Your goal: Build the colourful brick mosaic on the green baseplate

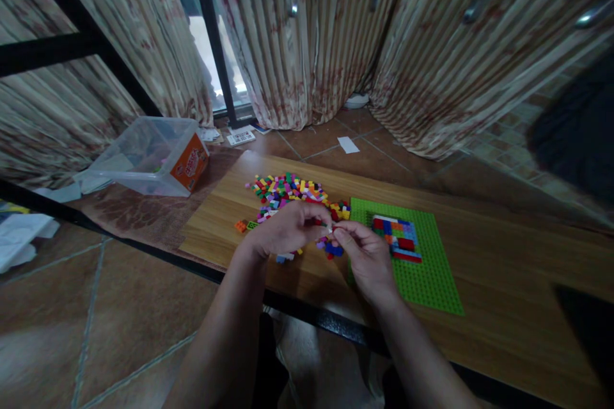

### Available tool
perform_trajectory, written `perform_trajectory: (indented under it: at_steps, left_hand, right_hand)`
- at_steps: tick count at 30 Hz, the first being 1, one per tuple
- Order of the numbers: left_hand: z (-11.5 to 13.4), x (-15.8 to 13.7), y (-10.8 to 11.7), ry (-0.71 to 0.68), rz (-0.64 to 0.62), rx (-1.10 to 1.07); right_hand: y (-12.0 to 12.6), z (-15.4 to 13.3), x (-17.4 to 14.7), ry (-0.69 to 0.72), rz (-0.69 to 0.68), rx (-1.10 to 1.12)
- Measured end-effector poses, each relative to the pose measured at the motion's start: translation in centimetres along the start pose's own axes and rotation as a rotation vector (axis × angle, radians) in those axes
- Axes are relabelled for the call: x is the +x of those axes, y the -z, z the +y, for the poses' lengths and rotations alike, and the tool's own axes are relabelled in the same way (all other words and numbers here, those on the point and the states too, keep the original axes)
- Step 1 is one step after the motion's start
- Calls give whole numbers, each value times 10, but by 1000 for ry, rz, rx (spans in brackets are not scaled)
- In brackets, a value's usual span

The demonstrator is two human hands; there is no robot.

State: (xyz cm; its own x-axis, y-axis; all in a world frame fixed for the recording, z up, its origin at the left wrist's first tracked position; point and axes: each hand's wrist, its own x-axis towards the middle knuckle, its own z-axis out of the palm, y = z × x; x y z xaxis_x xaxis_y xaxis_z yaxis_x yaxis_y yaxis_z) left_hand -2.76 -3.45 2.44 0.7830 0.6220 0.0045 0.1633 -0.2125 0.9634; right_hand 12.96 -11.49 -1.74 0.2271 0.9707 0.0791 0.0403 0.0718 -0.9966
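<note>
My left hand (286,228) and my right hand (368,256) meet at the fingertips in front of the brick pile. Pinched between them is a small white toy brick (330,229), with a bit of red beside it; the fingers cover most of both. Loose toy bricks (283,188) in many colours lie heaped behind and beneath my left hand. Right of my right hand lies a green baseplate (439,274), bearing a multicoloured brick build (396,237) with a red brick standing higher near its front.
All of this is on a long wooden tabletop (499,249) with a dark front edge. An orange brick (240,226) sits left of the pile. Beyond the table's left end stands a clear plastic bin (139,172) with an orange label. Striped curtains (311,44) hang behind.
</note>
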Motion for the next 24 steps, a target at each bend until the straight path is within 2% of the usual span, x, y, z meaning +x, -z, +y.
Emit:
perform_trajectory:
  at_steps: [2, 7, 10, 12, 16, 24]
  left_hand:
    - [-3, 0, 2, 31, 31, 22]
    - [-19, -2, 10, 119, 115, 215]
    - [-25, -1, 9, 111, 116, 245]
    - [-26, 0, 8, 116, 108, 222]
    - [-25, 0, 5, 155, 99, 158]
    - [-13, 0, -1, 185, 57, -46]
  right_hand:
    - [3, 2, 0, 56, 0, -108]
    - [4, 15, 1, 330, -36, -585]
    - [-1, 24, 3, 390, -48, -767]
    - [-4, 28, 4, 388, -38, -815]
    - [-5, 26, 6, 344, 20, -725]
    - [-5, 11, 3, 121, 27, -222]
